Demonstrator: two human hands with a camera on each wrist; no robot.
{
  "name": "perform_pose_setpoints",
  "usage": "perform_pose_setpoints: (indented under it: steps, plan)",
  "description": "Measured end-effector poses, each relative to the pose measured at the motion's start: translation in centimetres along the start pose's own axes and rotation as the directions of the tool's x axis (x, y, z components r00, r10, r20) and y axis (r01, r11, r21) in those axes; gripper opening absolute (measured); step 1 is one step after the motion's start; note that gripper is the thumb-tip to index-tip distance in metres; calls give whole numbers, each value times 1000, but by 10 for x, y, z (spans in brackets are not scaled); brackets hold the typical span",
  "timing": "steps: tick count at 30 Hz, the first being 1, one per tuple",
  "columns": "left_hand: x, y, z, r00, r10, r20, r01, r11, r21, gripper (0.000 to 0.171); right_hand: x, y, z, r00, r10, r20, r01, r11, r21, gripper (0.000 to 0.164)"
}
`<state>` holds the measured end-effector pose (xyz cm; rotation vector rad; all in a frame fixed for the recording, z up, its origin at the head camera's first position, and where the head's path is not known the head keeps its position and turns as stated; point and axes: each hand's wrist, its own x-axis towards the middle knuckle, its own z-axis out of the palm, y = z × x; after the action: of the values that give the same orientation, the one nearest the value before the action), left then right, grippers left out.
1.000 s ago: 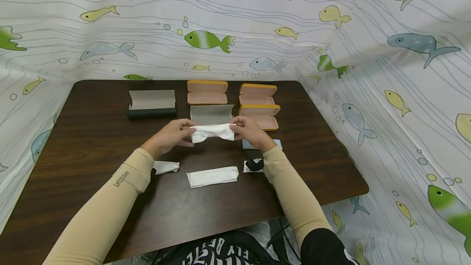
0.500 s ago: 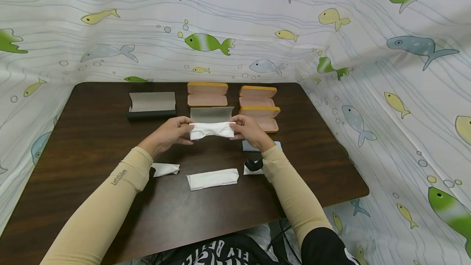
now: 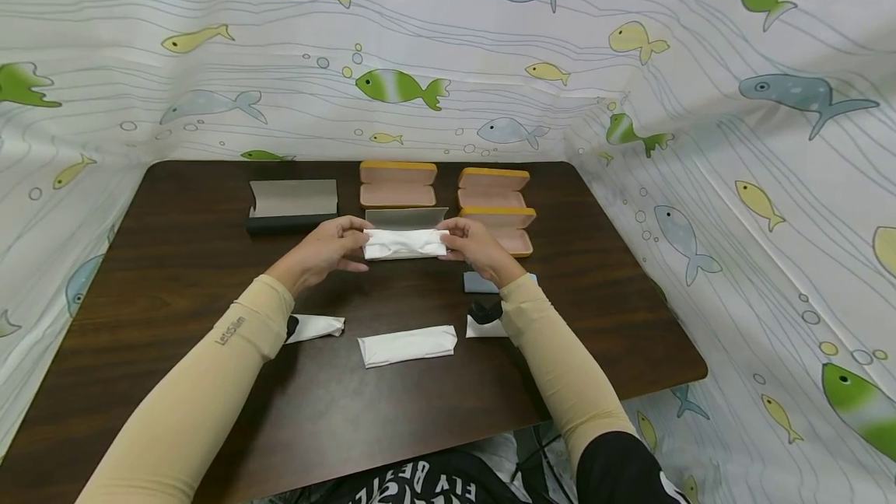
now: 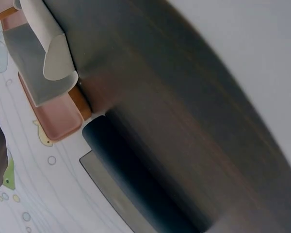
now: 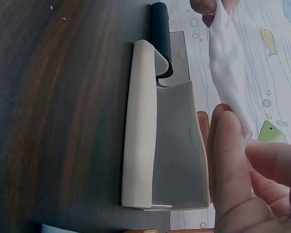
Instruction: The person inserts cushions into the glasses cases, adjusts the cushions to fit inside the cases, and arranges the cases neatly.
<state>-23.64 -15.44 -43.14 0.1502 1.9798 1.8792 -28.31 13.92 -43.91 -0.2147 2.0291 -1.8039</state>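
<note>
Both hands hold a white, soft, folded cloth-like bundle (image 3: 406, 244) by its ends. My left hand (image 3: 326, 249) pinches the left end, and the right hand (image 3: 477, 247) pinches the right end between thumb and fingers. Behind and below the bundle is an open glasses case (image 3: 406, 217). In the right wrist view this case (image 5: 140, 126) shows a cream outside and grey lining, with the bundle (image 5: 227, 60) raised apart from it. What the bundle wraps is hidden. The left wrist view shows the cream case (image 4: 58, 60) but not the held bundle.
A dark open glasses case (image 3: 292, 222) lies back left. Yellow-edged cases with pink linings, one (image 3: 397, 194) at back centre and two (image 3: 498, 216) at right, stand open. White folded bundles (image 3: 407, 346) lie in front. A light blue flat piece (image 3: 480, 283) is partly under the right wrist.
Both hands have moved forward with the white bundle, which now covers more of the cream case. The bundle's lower edge looks straighter than before. The head view has tilted slightly.
</note>
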Motion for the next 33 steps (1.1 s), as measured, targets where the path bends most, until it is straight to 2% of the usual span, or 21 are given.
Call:
perform_pose_setpoints:
  steps: [13,20,28,33]
  plan:
    - [16,-1,-7,999,-49,-22,48,997,-58,43,17,-5,0,998,63,-28,-62,997,34,27]
    - [23,-2,-10,997,-59,-50,55,996,-71,44,25,-3,0,998,62,-25,-61,996,63,28]
    - [29,-8,-14,996,-66,-65,61,995,-82,45,32,0,1,997,75,-29,-75,997,-6,27]
    - [34,-8,-15,994,-78,-73,72,994,-79,45,37,-1,1,996,79,-38,-80,997,-12,27]
